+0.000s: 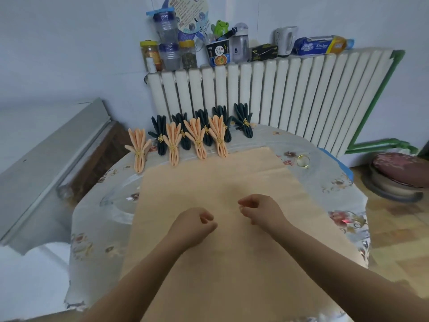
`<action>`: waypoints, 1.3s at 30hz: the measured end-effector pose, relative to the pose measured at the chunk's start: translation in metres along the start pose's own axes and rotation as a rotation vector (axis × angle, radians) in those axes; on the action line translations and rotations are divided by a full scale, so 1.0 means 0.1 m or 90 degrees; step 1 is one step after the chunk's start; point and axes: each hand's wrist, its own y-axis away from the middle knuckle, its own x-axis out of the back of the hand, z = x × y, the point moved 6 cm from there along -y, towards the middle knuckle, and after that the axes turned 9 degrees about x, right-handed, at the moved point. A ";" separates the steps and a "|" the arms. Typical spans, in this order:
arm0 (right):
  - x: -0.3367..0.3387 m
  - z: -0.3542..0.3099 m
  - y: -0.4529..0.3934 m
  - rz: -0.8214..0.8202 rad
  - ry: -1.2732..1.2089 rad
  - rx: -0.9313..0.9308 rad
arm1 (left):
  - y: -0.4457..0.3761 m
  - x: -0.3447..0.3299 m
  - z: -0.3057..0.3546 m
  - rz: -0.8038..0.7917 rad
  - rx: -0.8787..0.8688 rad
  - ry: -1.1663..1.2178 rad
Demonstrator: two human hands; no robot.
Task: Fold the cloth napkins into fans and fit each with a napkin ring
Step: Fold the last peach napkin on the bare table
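Note:
A large peach cloth napkin (222, 173) lies spread flat over the round table (341, 184). My left hand (195, 225) and my right hand (260, 211) hover over its middle, fingers curled, holding nothing that I can see. A gold napkin ring (303, 161) lies on the tablecloth just right of the napkin's far corner. Along the table's far edge stand several finished fans with gold rings: peach ones (197, 138) in front, dark teal ones (243, 122) behind.
A white radiator (278, 94) stands behind the table, its top crowded with jars, bottles, a noodle cup and a tissue pack. A grey board (53, 159) leans at the left. A cushioned stool (399, 175) sits on the floor at the right.

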 end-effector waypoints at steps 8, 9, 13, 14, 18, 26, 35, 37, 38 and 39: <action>0.06 0.12 0.74 -0.063 0.184 0.117 | 0.72 -0.19 -0.32 -0.136 -0.042 -0.169; 0.06 0.13 0.81 -0.099 0.233 0.144 | 0.77 -0.21 -0.36 -0.156 -0.051 -0.191; 0.04 0.29 1.15 -0.309 0.389 0.211 | 0.95 -0.29 -0.55 -0.164 -0.073 -0.245; 0.07 0.33 1.20 -0.332 0.385 0.219 | 0.96 -0.30 -0.57 -0.153 -0.073 -0.243; 0.13 0.38 1.25 -0.326 0.363 0.247 | 0.96 -0.31 -0.59 -0.085 -0.065 -0.188; 0.24 0.18 1.04 -0.093 0.265 0.199 | 0.84 -0.13 -0.53 0.077 -0.107 -0.004; 0.45 -0.16 0.77 -0.402 0.265 0.135 | 0.76 0.13 -0.21 -0.249 -0.161 -0.260; 0.49 -0.22 0.81 -0.495 0.284 0.101 | 0.82 0.15 -0.19 -0.361 -0.153 -0.250; 0.51 -0.25 0.80 -0.522 0.299 0.086 | 0.82 0.17 -0.17 -0.389 -0.147 -0.237; 0.53 -0.27 0.76 -0.528 0.315 0.078 | 0.78 0.19 -0.17 -0.397 -0.139 -0.226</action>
